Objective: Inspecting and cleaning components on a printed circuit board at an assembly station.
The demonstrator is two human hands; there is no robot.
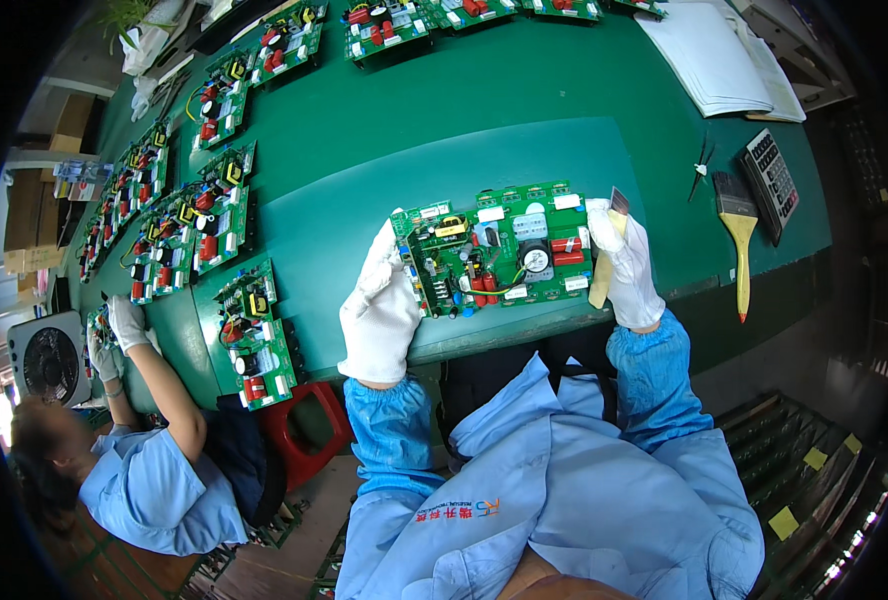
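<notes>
A green circuit board (509, 262), crowded with red, black, yellow and white parts, is held up component side toward me over the near edge of the table. My left hand (379, 315), in a white glove, grips its left end, with the fingers partly hidden behind it. At the right end my gloved right hand (629, 265) is closed around a small flat tool with a pale wooden handle (601, 280); its tip sticks out above the fingers, too small to name surely. The same hand also steadies the board's right edge.
Similar boards (254, 335) stand in rows on the green table (414, 120), left and far. To the right lie a wide brush (739, 240), a calculator (770, 180) and papers (709, 60). At left a co-worker (164, 470) handles a board beside a fan (52, 360); a red stool (309, 425) is near.
</notes>
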